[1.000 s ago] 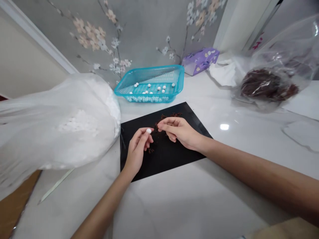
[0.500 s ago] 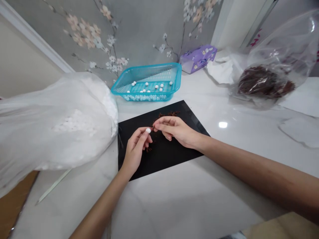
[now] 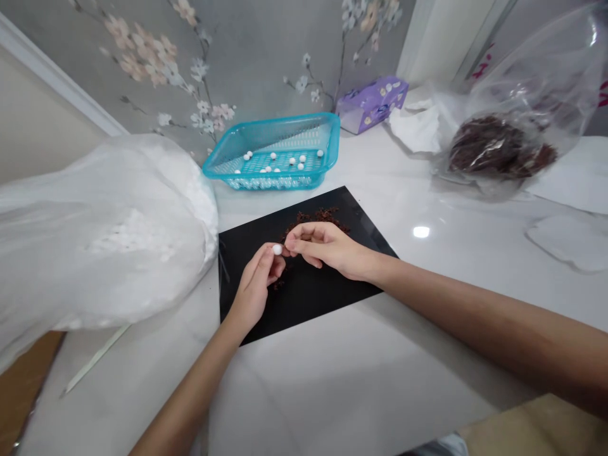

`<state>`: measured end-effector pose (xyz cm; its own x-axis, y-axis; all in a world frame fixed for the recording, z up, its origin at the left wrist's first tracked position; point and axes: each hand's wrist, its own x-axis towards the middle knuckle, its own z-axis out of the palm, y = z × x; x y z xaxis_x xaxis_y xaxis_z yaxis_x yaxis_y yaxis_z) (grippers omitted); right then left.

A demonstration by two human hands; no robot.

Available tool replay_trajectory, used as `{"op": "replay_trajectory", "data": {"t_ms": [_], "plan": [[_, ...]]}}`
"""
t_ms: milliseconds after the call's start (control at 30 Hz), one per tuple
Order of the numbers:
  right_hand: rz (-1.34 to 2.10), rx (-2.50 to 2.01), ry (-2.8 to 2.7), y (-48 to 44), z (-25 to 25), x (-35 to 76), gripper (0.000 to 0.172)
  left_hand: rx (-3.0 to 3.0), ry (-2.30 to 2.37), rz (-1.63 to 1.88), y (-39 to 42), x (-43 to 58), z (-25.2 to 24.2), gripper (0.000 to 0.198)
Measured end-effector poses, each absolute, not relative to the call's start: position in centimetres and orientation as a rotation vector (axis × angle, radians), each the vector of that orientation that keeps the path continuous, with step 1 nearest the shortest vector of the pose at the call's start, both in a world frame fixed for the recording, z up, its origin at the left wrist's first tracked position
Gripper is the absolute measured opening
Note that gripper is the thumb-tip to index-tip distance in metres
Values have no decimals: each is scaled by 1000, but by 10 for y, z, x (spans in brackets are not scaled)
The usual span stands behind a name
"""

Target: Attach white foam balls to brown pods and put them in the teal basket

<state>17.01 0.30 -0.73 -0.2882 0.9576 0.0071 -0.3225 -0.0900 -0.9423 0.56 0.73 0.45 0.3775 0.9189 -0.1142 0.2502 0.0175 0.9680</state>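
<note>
Between the thumb and fingers of my left hand (image 3: 255,283) is a small white ball (image 3: 277,249), held above a black mat (image 3: 327,282). My right hand (image 3: 327,247) is just to the right of the ball, thumb and fingertips pinched together close to it. Whatever lies in that pinch is too small to make out. Reddish-brown shredded bits (image 3: 335,216) are scattered on the mat behind my right hand, and a few more lie under my left fingers.
Behind the mat stands a blue plastic basket (image 3: 272,182) with several white balls. A big white bag (image 3: 142,240) bulges on the left, near a pale stick (image 3: 97,360). A purple tissue pack (image 3: 373,105) and a clear bag of brown shreds (image 3: 498,152) sit at the back right.
The view has shifted slightly, so everything sits a little further left and higher. Both hands keep their pinches, with small finger movements beside the white ball.
</note>
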Motion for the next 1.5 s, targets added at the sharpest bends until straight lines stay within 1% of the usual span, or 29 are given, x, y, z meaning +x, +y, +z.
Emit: {"op": "replay_trajectory", "data": {"t_ms": [533, 767, 1033, 1500], "plan": [[1522, -893, -1180, 1, -6, 168, 27, 1537, 1117, 730, 9, 7, 3, 32], [1294, -926, -1267, -3, -12, 159, 22, 1555, 1122, 716, 9, 6, 0, 33], [1117, -1016, -1392, -7, -10, 158, 22, 1591, 1109, 694, 8, 7, 0, 32], [1125, -1039, -1400, -6, -13, 157, 24, 1578, 1103, 683, 8, 6, -1, 33]]}}
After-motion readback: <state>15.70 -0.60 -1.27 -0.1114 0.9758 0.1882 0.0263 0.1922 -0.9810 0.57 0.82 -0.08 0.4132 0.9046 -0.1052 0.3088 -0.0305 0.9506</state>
